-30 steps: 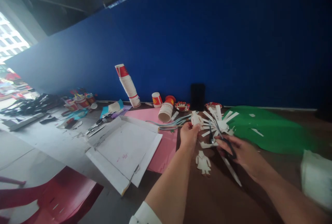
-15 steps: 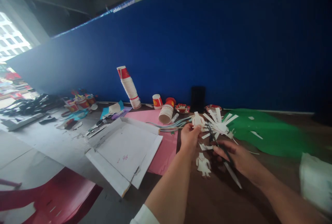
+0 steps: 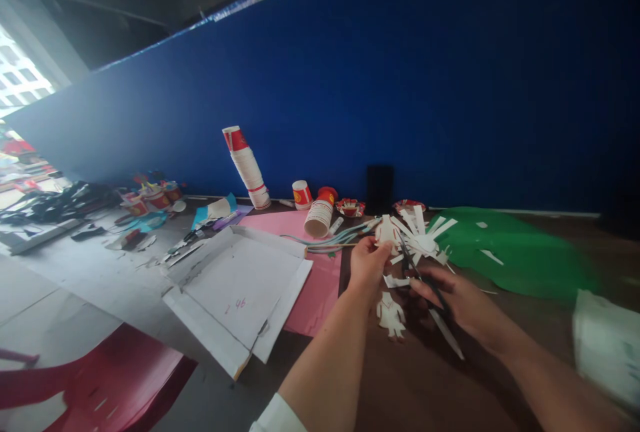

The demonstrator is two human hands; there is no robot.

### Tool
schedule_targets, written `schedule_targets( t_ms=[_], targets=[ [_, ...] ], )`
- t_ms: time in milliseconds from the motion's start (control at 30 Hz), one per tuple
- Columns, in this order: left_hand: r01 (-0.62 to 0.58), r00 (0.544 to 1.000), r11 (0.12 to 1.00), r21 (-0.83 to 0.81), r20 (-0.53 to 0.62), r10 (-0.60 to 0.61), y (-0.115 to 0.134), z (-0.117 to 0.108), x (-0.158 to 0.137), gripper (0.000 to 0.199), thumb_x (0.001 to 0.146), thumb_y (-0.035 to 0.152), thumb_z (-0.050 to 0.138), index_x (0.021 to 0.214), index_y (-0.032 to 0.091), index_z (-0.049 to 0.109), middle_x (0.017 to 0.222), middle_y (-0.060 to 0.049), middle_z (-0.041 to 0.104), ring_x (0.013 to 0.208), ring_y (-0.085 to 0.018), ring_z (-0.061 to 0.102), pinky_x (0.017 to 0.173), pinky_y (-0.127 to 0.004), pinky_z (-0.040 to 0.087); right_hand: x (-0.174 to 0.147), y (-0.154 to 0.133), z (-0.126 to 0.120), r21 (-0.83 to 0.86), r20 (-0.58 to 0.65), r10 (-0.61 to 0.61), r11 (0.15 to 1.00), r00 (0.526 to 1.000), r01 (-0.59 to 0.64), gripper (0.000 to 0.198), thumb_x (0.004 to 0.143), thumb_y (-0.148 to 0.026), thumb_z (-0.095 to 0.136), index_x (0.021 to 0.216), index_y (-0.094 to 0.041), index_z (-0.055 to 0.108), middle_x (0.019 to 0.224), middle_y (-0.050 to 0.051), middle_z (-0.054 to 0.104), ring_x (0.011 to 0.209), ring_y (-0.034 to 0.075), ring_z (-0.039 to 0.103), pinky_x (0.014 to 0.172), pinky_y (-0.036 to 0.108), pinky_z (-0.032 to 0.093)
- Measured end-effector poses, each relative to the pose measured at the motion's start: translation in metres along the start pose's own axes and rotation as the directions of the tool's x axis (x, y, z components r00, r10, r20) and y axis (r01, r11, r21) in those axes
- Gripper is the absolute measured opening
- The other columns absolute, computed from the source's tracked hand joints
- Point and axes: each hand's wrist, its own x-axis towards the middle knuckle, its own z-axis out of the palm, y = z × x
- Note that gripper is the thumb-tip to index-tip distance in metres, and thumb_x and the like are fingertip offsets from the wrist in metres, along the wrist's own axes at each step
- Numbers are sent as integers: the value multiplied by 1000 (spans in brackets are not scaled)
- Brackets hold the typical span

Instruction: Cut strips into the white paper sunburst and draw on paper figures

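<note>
Between the thumb and fingers of my left hand [image 3: 371,262] is a white paper figure cutout [image 3: 387,231] with reddish outlines. My right hand [image 3: 447,295] is closed around dark scissors [image 3: 406,255], whose blades point up beside the cutout's right edge. A long grey strip-like piece [image 3: 449,335] sticks out below this hand; whether it belongs to the scissors I cannot tell. On the table under my hands lies a second paper figure [image 3: 391,315], with a white paper scrap [image 3: 396,281] just above it. White paper strips [image 3: 424,242] fan out behind the scissors.
Left of my arms a white cardboard tray [image 3: 245,279] overlaps a pink sheet [image 3: 320,292]. A leaning stack of paper cups [image 3: 247,169] and a tipped stack [image 3: 319,217] stand near the blue partition [image 3: 400,85]. A green sheet [image 3: 520,259] lies right; a red chair [image 3: 125,365] is lower left.
The held cutout has shifted slightly right and looks more upright beside the scissors. Both hands keep their grips, and the whole view has drifted slightly.
</note>
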Motion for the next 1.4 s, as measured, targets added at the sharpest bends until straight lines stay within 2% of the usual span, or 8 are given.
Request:
schedule_targets(
  t_ms=[133, 200, 333, 633, 833, 1167, 1333, 1400],
  targets=[
    [-1, 1000, 1000, -2, -17, 1, -1, -1, 2, 35, 65, 41, 80, 81, 16, 63, 67, 0, 61, 53, -10, 53, 52, -22, 43, 2, -1, -10, -158, -84, -28, 987, 996, 15, 53, 63, -54, 83, 105, -22, 76, 72, 3, 75, 65, 24, 69, 57, 32, 54],
    [-10, 999, 1000, 6, -46, 11, -2, -2, 5, 33, 65, 39, 80, 81, 16, 62, 65, 1, 60, 51, -9, 52, 50, -21, 42, 5, 0, -22, -322, -192, -80, 947, 978, 14, 48, 67, -54, 79, 104, -23, 76, 86, 6, 80, 79, 29, 73, 66, 35, 54],
    [1, 997, 1000, -7, -74, -1, -2, -3, 9, 30, 64, 34, 79, 81, 16, 61, 63, 2, 59, 49, -8, 49, 48, -20, 40, 15, 9, -53, -600, -429, -221, 795, 876, -93, 47, 69, -52, 70, 103, -20, 76, 95, 13, 81, 88, 40, 73, 70, 43, 53],
    [117, 992, 986, -121, -38, -123, 6, -1, 4, 15, 64, 21, 73, 73, 14, 63, 58, 1, 59, 47, -7, 48, 47, -18, 39, 22, 19, -72, -738, -376, -245, 662, 894, -129, 47, 77, -48, 58, 110, -20, 75, 102, 13, 81, 89, 38, 74, 70, 42, 55],
    [147, 989, 975, -164, -7, -150, 5, -2, 4, 21, 61, 22, 80, 68, 15, 62, 60, 1, 59, 50, -7, 51, 50, -18, 41, 17, 6, -66, -686, -376, -186, 715, 908, -138, 48, 76, -49, 60, 107, -18, 77, 107, 14, 80, 93, 39, 73, 73, 44, 55],
    [171, 985, 961, -216, 26, -170, 4, -4, 4, 23, 60, 22, 83, 68, 14, 63, 63, -1, 62, 58, -9, 58, 55, -19, 46, 12, 1, -61, -548, -385, -143, 830, 912, -101, 47, 74, -60, 62, 96, -21, 77, 76, 9, 80, 71, 33, 71, 61, 38, 48],
    [175, 985, 957, -233, 44, -169, 3, -4, 4, 23, 60, 22, 84, 71, 13, 65, 66, -3, 64, 62, -10, 61, 58, -20, 48, 8, -1, -46, -299, -380, -31, 950, 925, -91, 58, 71, -62, 69, 110, -19, 72, 69, 7, 75, 57, 24, 62, 46, 31, 37],
    [180, 984, 956, -230, 46, -174, 2, -4, 4, 23, 60, 22, 84, 71, 13, 65, 66, -3, 65, 61, -10, 61, 57, -20, 48, 6, -2, -38, -152, -321, -36, 988, 946, -14, 53, 68, -60, 74, 104, -21, 73, 75, 7, 75, 65, 23, 63, 44, 27, 36]
  ],
)
